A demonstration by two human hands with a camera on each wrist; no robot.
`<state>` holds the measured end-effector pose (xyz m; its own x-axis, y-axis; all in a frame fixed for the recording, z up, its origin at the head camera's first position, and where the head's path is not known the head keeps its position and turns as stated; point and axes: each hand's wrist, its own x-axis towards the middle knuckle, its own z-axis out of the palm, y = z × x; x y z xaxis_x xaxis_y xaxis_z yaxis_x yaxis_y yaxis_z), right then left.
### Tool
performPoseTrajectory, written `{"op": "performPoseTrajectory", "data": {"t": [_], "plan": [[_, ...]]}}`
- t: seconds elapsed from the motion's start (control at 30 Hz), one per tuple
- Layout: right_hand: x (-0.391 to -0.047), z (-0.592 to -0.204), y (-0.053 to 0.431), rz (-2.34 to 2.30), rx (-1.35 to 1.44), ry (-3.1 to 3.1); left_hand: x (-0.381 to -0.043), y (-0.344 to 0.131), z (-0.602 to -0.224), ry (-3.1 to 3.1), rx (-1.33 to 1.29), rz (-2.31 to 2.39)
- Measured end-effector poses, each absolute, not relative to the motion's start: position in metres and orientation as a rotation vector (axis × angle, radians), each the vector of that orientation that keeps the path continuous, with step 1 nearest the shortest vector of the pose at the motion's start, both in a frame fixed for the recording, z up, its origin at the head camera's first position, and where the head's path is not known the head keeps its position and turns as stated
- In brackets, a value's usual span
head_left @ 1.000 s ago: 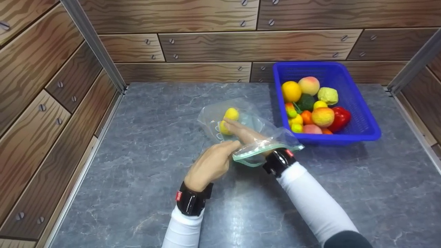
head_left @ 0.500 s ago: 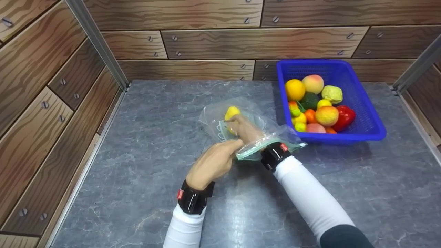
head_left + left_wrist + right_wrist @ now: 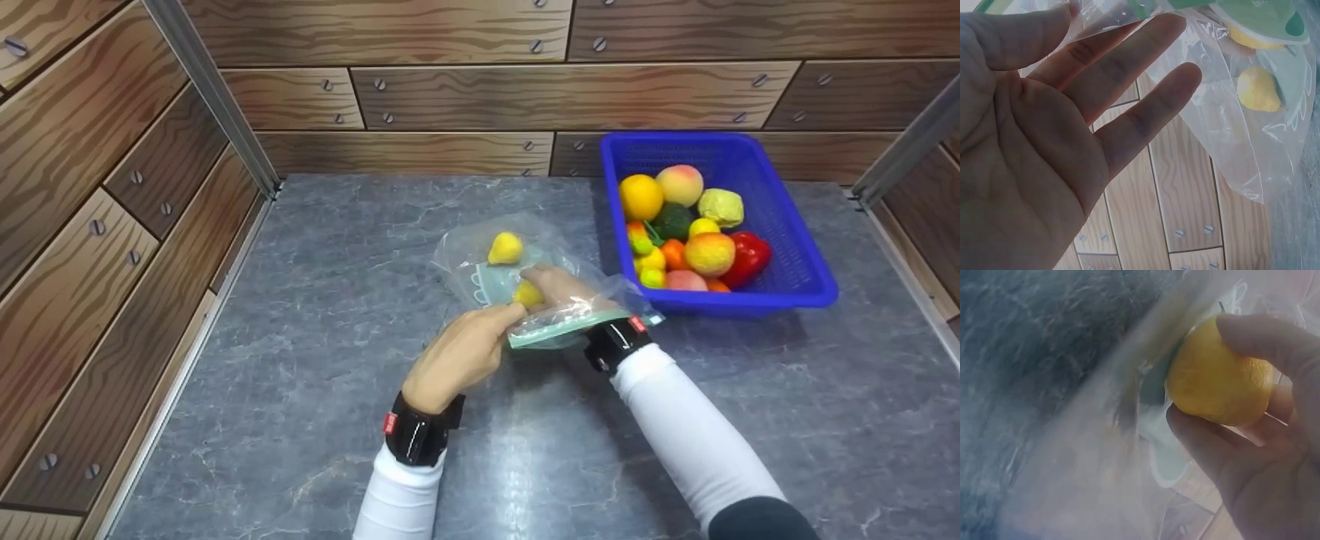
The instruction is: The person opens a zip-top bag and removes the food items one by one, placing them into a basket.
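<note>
A clear zip bag (image 3: 465, 247) with a green zip edge lies on the grey table, its mouth towards me. Inside it, my right hand (image 3: 562, 289) grips a yellow pear (image 3: 1216, 377), thumb on one side and fingers on the other; a short stem shows in the right wrist view. A second yellow pear (image 3: 505, 248) rests deeper in the bag, untouched. My left hand (image 3: 459, 356) pinches the bag's edge by the mouth with thumb and index finger; its other fingers extend loosely in the left wrist view.
At the right, a blue plastic basket (image 3: 806, 281) holds several fruits and vegetables, among them a peach (image 3: 679, 186), an orange (image 3: 641, 197) and a red bell pepper (image 3: 748, 259). Wood-patterned panels (image 3: 450, 97) wall the back and sides of the table.
My right hand has curled round the nearer pear and drawn it back towards the bag's mouth, apart from the other pear. The left hand keeps its hold on the bag.
</note>
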<state>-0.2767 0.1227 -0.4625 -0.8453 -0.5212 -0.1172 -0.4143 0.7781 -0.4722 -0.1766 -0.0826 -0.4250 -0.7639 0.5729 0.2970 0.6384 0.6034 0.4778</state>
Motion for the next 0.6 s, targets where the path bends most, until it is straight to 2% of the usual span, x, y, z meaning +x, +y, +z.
{"op": "performPoseTrajectory", "data": {"t": [0.3, 0.6], "plan": [[-0.260, -0.453, 0.132, -0.753, -0.737, 2.763, -0.178, -0.084, -0.425, -2.737, -0.987, -0.886], [-0.246, -0.464, 0.154, -0.845, -0.713, 2.803, -0.179, -0.084, -0.426, -2.741, -0.994, -0.896]]}}
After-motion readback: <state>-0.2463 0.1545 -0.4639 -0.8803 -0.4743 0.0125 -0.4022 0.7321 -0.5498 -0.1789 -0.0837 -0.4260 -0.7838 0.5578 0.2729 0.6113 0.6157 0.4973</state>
